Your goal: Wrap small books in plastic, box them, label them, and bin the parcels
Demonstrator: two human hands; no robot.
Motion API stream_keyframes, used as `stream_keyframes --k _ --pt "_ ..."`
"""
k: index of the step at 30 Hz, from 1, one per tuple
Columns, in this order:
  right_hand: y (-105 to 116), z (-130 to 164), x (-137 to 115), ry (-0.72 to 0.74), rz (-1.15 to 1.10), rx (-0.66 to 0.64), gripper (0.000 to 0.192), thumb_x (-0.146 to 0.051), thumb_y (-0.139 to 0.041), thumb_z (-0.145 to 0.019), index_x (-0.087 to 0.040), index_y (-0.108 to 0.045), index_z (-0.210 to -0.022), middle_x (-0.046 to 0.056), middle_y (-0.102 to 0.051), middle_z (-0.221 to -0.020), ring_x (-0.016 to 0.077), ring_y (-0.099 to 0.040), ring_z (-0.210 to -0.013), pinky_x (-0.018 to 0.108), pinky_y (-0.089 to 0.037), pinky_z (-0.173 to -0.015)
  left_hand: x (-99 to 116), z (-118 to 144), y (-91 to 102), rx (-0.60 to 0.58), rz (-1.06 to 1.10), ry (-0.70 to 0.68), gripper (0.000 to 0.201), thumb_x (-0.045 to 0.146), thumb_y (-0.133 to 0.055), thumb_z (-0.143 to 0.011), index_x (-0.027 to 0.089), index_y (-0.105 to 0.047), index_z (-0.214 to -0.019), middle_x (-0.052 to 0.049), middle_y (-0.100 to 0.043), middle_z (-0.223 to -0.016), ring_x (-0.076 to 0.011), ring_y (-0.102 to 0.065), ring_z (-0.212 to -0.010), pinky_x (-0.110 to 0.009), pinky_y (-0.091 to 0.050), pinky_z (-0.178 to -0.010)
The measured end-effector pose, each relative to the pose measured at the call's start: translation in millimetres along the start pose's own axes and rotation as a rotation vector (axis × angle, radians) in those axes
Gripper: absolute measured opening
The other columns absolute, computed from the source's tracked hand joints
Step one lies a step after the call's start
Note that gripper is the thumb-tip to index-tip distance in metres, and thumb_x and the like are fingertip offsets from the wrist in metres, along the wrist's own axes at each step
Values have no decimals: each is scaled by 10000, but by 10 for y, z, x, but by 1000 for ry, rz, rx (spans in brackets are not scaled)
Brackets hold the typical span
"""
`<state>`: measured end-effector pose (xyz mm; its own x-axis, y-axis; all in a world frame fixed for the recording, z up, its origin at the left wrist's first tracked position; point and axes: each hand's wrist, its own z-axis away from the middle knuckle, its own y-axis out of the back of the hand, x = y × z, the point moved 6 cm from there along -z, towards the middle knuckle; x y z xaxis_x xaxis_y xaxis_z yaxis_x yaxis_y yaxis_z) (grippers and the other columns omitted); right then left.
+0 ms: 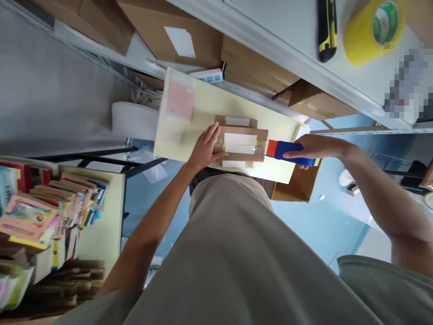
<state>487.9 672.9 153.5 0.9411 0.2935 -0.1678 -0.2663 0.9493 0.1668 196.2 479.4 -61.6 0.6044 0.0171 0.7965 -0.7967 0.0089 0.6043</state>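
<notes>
A small brown cardboard parcel point(241, 143) with white labels lies on a pale yellow table point(206, 108). My left hand point(204, 149) rests flat on the parcel's left end, fingers spread. My right hand point(313, 149) grips a blue and red tape dispenser point(287, 152) whose red head touches the parcel's right edge. A strip of clear tape runs across the parcel's top. My torso in a beige shirt fills the lower view.
A pink slip point(181, 100) lies on the table's left part. Cardboard boxes point(176, 31) sit on a shelf behind. A yellow tape roll point(372, 29) and a black-yellow cutter point(327, 27) lie on a grey shelf. Books point(43, 207) pile on a table at left. An open box point(297, 183) stands on the blue floor.
</notes>
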Motion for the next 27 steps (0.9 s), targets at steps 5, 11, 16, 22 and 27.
stream_keyframes --k 5,11,16,22,27 --pt "-109 252 -110 98 -72 12 804 -1038 -686 -843 -237 -768 -836 78 -831 -779 258 -791 -721 352 -573 -684 161 -21 2 56 56 -11 1263 1042 -533 -925 194 -391 -1849 -259 -343 -1918 -475 -282 -1814 -648 -265 -1471" --pt "-189 643 -545 277 -54 31 756 -999 -708 -871 -250 -776 -941 41 -815 -800 244 -755 -705 324 -490 -628 796 147 281 134 441 61 1274 1041 -612 -902 299 -284 -1885 -210 -305 -1946 -483 -305 -1803 -667 -365 -1434" --pt "-173 890 -815 360 2 1 682 -921 -738 -918 -266 -813 -1094 12 -792 -771 217 -708 -616 316 -445 -565 1271 247 187 -136 1126 218 1089 1008 -659 -925 257 -607 -1711 -261 -621 -1731 -466 -664 -1554 -601 -634 -1180" --pt "-145 894 -1023 260 75 -38 751 -1014 -689 -857 -305 -806 -1075 45 -783 -755 249 -696 -600 353 -452 -520 1178 411 174 96 1401 524 623 817 -977 -802 251 -858 -1032 -92 -847 -1161 -255 -832 -1042 -412 -703 -920" --pt "-173 684 -1155 198 170 9 778 -1041 -625 -874 -310 -803 -1074 50 -777 -769 277 -724 -670 364 -453 -558 852 570 186 298 1391 601 596 766 -1019 -779 238 -747 -826 -31 -726 -892 -158 -698 -788 -317 -641 -719"
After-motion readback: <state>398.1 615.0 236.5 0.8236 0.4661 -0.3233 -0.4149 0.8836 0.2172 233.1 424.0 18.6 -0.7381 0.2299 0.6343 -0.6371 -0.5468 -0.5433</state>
